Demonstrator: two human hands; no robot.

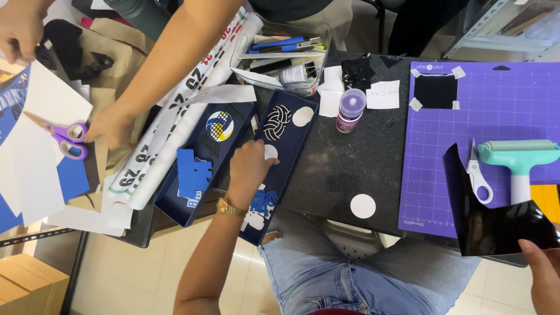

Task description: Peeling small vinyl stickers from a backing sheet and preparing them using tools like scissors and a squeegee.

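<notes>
Two hands are at work here, and they sit well apart. The left hand (249,164) reaches into a dark blue tray (291,153), fingers curled down onto a small white disc (270,151); whether the grip has closed on the disc I cannot tell, since the knuckles hide it. A gold watch (231,208) sits on that wrist. Just beyond the fingers lies a black-and-white ball emblem (277,122) and another white oval (303,116), and nearer the wearer some blue cut letters (261,204) rest in the same tray.

Over at the far right, the right hand (542,269) pinches the corner of a glossy black sheet (496,219), grip closed on it, the sheet curling up off the purple cutting mat (461,175). On the mat lie a teal roller (519,160) and a small white scraper tool (478,175).

Beside the first tray, a second blue tray (175,201) carries a round blue-and-yellow emblem (220,125) and more blue shapes (192,174). One white circle (363,206) lies loose on the dark counter (361,157) near a purple-capped bottle (350,109).

Judging by the lay, plenty of pieces are already cut and sorted, while the black sheet looks uncut. Another person's hand (111,125) rests by purple scissors (64,137) at the left.
</notes>
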